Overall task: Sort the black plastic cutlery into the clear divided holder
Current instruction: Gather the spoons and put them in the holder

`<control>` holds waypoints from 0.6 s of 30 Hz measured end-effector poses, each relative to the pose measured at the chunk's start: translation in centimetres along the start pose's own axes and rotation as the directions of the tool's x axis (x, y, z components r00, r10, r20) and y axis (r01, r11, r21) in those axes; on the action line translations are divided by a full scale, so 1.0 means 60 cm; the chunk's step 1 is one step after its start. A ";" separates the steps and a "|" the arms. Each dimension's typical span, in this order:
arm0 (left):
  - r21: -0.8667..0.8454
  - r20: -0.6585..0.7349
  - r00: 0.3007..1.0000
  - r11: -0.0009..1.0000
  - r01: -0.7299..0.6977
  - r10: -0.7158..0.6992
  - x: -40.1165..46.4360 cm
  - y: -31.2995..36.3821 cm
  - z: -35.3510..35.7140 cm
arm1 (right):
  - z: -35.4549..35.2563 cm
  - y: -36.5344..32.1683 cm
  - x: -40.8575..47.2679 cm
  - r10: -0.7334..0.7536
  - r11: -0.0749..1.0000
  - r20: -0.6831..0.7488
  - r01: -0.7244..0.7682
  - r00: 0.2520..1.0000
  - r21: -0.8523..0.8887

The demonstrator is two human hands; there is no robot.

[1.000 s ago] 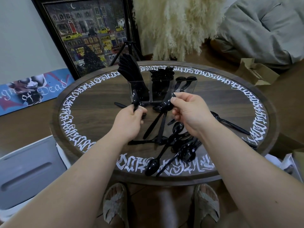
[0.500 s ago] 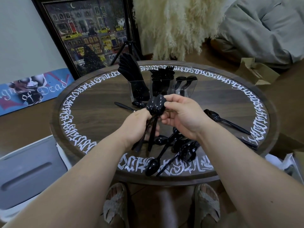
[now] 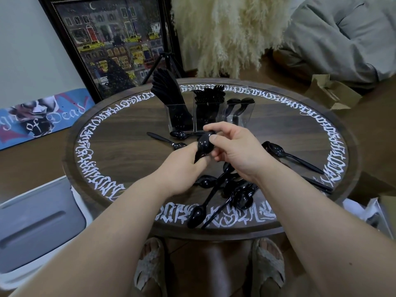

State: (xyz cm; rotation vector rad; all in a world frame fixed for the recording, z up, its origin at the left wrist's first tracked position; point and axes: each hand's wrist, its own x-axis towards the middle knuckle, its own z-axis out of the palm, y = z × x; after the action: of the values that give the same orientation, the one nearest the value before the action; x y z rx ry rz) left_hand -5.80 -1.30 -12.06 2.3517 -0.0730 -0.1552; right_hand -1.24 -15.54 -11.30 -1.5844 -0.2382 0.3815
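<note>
Black plastic spoons (image 3: 204, 146), stacked bowl to bowl, are gripped together by the left hand (image 3: 182, 166) and pinched at the top by the right hand (image 3: 235, 151). The clear divided holder (image 3: 209, 116) stands just beyond both hands; loose spoons (image 3: 227, 191) lie beneath them.

Both hands (image 3: 231, 151) now stack spoons (image 3: 204, 146) w/ bowls nested, lifted together.
</note>
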 end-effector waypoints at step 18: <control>0.133 -0.155 0.988 0.991 0.020 0.001 -0.006 -0.003 -0.017 | -0.029 0.011 0.004 -0.020 0.993 -0.152 0.002 0.988 -0.115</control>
State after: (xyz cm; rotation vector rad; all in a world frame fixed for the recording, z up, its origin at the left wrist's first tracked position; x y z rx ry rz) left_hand -6.00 -0.41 -11.45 2.4902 0.0035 0.0294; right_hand -0.41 -17.10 -11.95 -1.7157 -0.1529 0.2394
